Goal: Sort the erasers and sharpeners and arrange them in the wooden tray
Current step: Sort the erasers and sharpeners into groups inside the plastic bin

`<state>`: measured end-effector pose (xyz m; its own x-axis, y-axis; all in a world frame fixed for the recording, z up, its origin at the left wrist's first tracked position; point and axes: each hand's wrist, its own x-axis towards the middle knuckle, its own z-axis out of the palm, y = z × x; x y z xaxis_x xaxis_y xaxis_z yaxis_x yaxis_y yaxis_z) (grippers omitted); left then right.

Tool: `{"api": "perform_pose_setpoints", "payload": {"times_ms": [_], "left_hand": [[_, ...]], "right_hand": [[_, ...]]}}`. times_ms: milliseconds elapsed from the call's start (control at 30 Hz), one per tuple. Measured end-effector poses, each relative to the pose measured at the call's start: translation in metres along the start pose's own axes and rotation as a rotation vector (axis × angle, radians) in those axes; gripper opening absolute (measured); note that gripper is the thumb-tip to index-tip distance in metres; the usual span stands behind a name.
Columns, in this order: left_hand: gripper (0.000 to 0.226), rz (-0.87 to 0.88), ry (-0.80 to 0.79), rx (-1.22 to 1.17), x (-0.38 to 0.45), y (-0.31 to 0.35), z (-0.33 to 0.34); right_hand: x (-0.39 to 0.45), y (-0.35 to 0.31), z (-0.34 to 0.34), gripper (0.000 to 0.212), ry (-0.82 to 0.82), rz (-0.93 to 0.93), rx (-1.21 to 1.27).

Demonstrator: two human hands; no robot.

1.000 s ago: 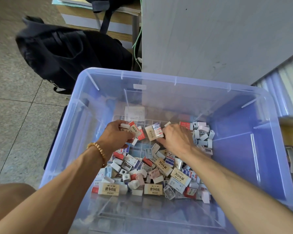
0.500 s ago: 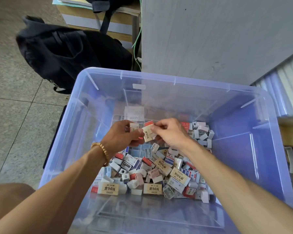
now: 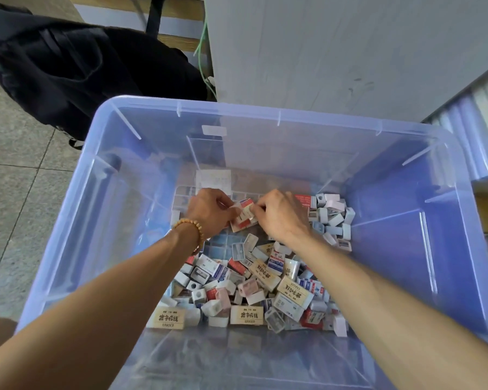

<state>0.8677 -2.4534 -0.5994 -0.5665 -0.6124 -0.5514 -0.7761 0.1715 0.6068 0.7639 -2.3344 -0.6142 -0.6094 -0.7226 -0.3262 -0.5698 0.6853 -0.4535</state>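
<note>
**Hands meet over the eraser heap**

Printed wrappers catch our eye first. Two cream erasers at the near edge of the pile [image 3: 252,280] carry the word "ERASER" under a line of dark characters, one on the left [image 3: 166,318] and one nearer the middle [image 3: 247,314]; further cream erasers with the same characters lie tilted higher in the heap. Other wrappers are red and white or blue and white, their print too small for us to read. A cluster of pale sharpeners [image 3: 331,218] sits at the far right of the pile.

Everything lies in a clear blue plastic bin [image 3: 276,115] on a speckled tiled floor [image 3: 14,175]. A gridded clear tray [image 3: 223,244] shows through under the pieces; whether it is the wooden tray we cannot tell. A black bag [image 3: 76,66] rests on the floor beyond the bin's far left corner, and a pale panel [image 3: 335,52] stands behind the bin.

Our left hand [image 3: 209,211], with a bead bracelet [image 3: 193,226] at the wrist, and our right hand [image 3: 281,216] meet at the far side of the pile. Both sets of fingers are curled, pinching a small bunch of red-and-white erasers [image 3: 244,215] between them, held just above the tray. Our forearms cross over part of the heap.
</note>
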Motion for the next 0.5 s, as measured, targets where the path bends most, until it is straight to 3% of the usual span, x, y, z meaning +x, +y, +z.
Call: {"api": "perform_pose_setpoints", "payload": {"times_ms": [133,300,400,500], "left_hand": [[0.036,0.146,0.124,0.349,-0.007,-0.003,-0.019],[0.07,0.156,0.08,0.966,-0.027,-0.012,-0.023],[0.08,0.136,0.086,1.11,-0.027,-0.016,-0.022],[0.09,0.139,0.056,1.107,-0.024,-0.022,-0.026]], "right_hand": [[-0.008,-0.001,-0.001,0.022,-0.018,-0.099,0.009],[-0.013,-0.002,-0.001,0.067,-0.056,-0.17,-0.058],[-0.012,-0.001,-0.001,0.078,-0.029,-0.171,-0.083],[-0.011,-0.001,-0.001,0.077,-0.01,-0.168,-0.095]]}}
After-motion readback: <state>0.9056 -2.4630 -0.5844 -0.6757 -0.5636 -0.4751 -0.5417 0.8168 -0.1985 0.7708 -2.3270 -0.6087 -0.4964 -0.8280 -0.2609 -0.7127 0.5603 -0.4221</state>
